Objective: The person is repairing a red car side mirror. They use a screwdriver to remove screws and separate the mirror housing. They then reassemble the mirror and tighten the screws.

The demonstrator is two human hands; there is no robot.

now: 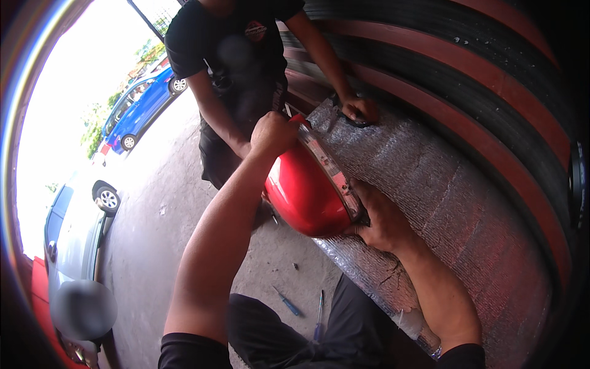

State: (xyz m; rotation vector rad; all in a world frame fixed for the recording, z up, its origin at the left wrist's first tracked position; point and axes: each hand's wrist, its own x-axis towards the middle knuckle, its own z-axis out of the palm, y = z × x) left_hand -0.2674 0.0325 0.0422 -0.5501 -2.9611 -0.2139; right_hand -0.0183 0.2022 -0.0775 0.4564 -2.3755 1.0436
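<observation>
A glossy red car side mirror housing (304, 187) with a clear lamp strip along its edge is held up between my two hands, over the near-left edge of a foil-covered bench. My left hand (273, 133) is closed around its far upper end. My right hand (382, 216) grips the near lower end, thumb and fingers at the rim by the lamp strip. The underside of the housing is hidden. Across from me stands a co-worker in a black shirt (230, 61); their one hand (359, 109) rests on a dark object on the bench, the other is partly behind my left forearm.
The silver foil bench (424, 184) stretches right to a red-and-black striped wall (491, 67). Two screwdrivers, one blue-handled (287, 301) and another (319, 313), lie on the concrete floor near a small dark piece (295, 266). A blue car (138, 104) and a pale car (77, 221) stand left.
</observation>
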